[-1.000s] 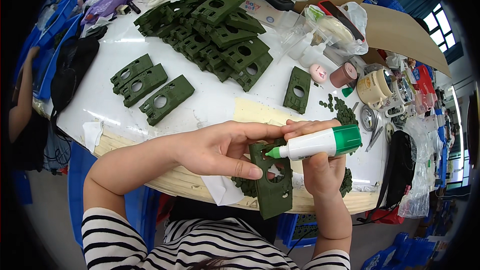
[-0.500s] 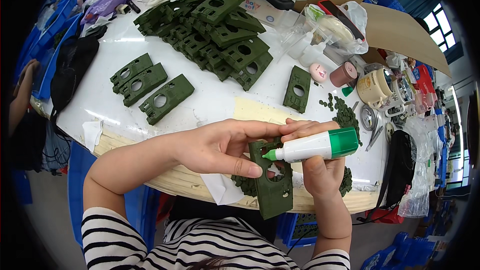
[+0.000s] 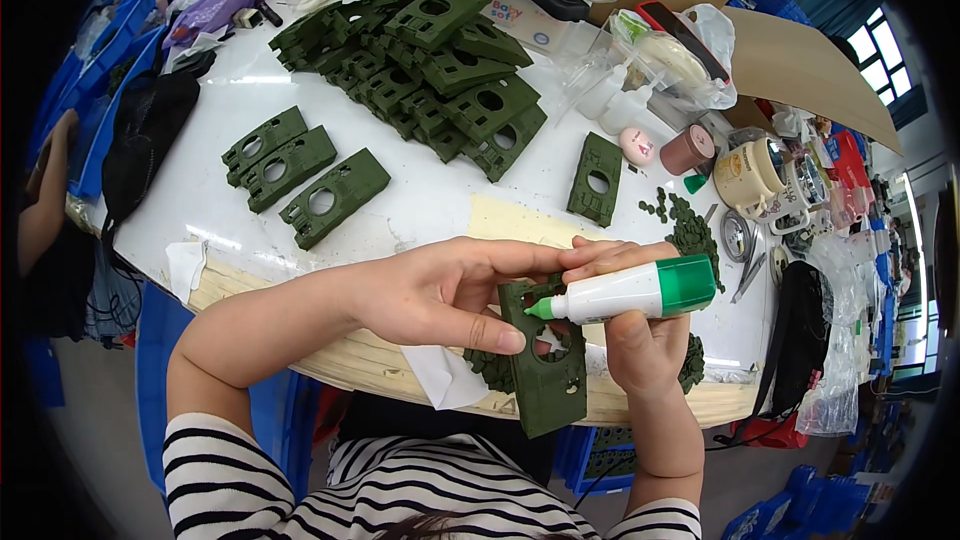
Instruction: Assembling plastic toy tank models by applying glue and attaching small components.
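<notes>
My left hand point(image 3: 450, 295) grips a dark green plastic toy tank hull point(image 3: 548, 390), thumb on its near face, above the table's front edge. The hull is tilted and has a round hole in its middle. Closed around a white glue bottle point(image 3: 615, 296) with a green base is my right hand point(image 3: 645, 345). The bottle lies almost level, and its green nozzle tip points left at the upper part of the hull, touching or very close to it. The fingertips of both hands meet behind the nozzle. Small green parts point(image 3: 490, 368) show partly behind the hull.
A heap of green hulls point(image 3: 435, 70) covers the back middle of the white table point(image 3: 420, 210). Three hulls point(image 3: 335, 198) lie at left, one hull point(image 3: 595, 180) at right. Small green pieces point(image 3: 692, 232), tweezers point(image 3: 750, 265) and a cream mug point(image 3: 750, 175) stand right. Another person's arm point(image 3: 45, 190) shows far left.
My hands, the glue bottle and the hull hold practically the same position. At the far left, the other person's arm has shifted slightly.
</notes>
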Action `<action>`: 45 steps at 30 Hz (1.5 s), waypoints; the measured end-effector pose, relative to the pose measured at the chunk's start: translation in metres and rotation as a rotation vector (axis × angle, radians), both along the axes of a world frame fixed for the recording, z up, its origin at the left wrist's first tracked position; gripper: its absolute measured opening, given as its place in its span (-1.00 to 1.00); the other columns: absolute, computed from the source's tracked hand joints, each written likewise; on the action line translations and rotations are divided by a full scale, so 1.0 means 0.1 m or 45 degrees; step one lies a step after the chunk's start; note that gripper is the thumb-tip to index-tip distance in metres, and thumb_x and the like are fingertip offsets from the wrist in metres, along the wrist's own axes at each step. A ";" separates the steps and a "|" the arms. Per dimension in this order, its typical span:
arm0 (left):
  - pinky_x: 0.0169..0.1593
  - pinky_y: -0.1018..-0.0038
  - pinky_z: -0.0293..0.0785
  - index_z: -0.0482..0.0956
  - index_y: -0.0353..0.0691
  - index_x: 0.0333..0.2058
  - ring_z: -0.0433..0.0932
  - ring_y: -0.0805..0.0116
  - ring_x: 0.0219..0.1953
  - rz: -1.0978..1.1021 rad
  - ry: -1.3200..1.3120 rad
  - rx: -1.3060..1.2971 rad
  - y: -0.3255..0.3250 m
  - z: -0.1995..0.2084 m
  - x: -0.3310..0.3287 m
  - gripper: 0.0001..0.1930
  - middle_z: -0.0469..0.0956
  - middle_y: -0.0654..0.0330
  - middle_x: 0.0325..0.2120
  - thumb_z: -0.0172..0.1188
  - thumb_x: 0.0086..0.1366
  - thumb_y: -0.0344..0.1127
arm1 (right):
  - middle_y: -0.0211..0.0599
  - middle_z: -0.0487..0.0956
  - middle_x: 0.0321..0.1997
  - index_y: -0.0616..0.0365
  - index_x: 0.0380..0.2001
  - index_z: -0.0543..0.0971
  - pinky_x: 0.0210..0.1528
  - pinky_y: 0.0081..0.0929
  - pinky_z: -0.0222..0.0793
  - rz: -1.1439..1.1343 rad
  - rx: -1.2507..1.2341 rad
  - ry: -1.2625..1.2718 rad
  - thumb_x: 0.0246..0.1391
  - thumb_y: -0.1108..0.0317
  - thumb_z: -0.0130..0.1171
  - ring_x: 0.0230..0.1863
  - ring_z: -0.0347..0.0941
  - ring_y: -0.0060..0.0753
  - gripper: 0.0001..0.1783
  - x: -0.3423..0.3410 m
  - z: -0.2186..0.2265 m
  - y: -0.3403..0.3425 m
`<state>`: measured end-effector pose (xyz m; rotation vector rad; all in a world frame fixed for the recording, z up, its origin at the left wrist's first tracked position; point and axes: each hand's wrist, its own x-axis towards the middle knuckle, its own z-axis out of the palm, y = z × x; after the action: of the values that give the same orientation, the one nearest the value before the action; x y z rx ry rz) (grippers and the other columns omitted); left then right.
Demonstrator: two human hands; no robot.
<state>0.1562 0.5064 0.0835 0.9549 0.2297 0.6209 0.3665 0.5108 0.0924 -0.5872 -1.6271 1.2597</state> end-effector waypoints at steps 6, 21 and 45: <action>0.14 0.38 0.29 -0.10 -0.35 0.26 0.39 0.32 0.02 0.003 -0.001 -0.007 0.00 0.00 0.00 -0.30 0.26 0.08 0.09 0.07 0.21 -0.54 | -0.10 0.54 -0.28 0.27 -0.20 0.38 0.16 -0.12 0.17 -0.002 -0.027 0.015 0.04 -0.01 0.15 -0.06 0.43 -0.18 -0.48 0.01 -0.01 0.00; 0.13 0.26 0.34 -0.02 -0.35 0.24 0.20 0.13 0.21 0.050 0.017 0.030 0.01 0.08 -0.03 -0.28 0.09 0.03 0.23 0.09 0.12 -0.61 | -0.16 0.47 -0.24 0.20 -0.13 0.28 0.20 0.03 0.15 -0.012 -0.121 0.188 0.17 0.03 -0.03 -0.05 0.40 -0.16 -0.56 0.09 0.07 0.05; 0.11 0.26 0.35 -0.03 -0.37 0.24 0.15 0.16 0.24 0.070 0.036 0.037 0.01 0.07 -0.03 -0.28 0.04 0.08 0.25 0.09 0.13 -0.62 | -0.14 0.50 -0.24 0.19 -0.15 0.30 0.19 -0.02 0.18 -0.041 -0.182 0.152 0.11 0.05 0.08 -0.07 0.43 -0.19 -0.55 0.07 0.08 0.03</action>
<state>0.1533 0.5078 0.0910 0.9887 0.2729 0.6629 0.3731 0.5138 0.1002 -0.6110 -1.4326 1.3692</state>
